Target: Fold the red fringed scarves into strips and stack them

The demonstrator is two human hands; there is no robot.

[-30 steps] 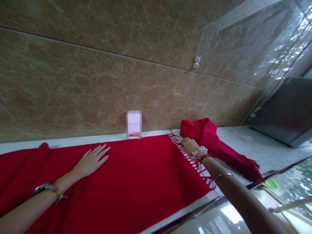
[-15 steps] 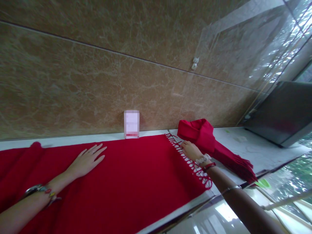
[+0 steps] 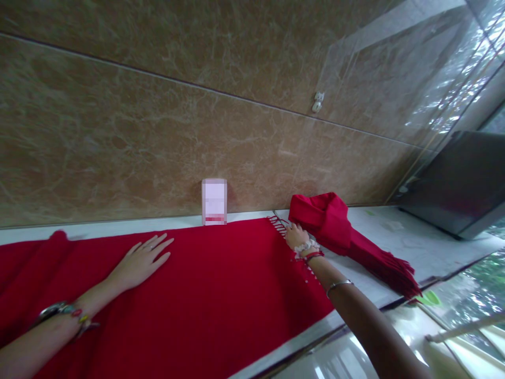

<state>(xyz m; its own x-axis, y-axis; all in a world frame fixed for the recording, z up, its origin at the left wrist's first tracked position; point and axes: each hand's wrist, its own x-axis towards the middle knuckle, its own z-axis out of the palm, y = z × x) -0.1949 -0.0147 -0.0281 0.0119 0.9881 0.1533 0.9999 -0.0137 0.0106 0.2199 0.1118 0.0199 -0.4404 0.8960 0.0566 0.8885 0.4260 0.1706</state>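
Note:
A wide red scarf (image 3: 221,284) lies spread along the white counter, with a fringe (image 3: 278,225) on its right end. My left hand (image 3: 144,260) rests flat on the cloth, fingers stretched out and slightly apart. At the fringed end, my right hand (image 3: 296,237) has its fingers bent down over the strands; its fingertips are hidden, and my wrist and forearm cover much of the fringe. Just right of that hand sits a second red scarf (image 3: 327,218), folded at the top, its tail and tassels trailing toward the front edge.
A blurred white card or box (image 3: 214,202) stands against the brown marbled wall (image 3: 158,131). A small white hook (image 3: 317,101) is fixed to the wall. A dark grey appliance (image 3: 457,179) occupies the counter's right end. Something green (image 3: 429,298) shows below the front edge.
My right hand has shifted slightly left along the fringe, and its forearm has swung left over the strands. My left hand stays in place on the cloth.

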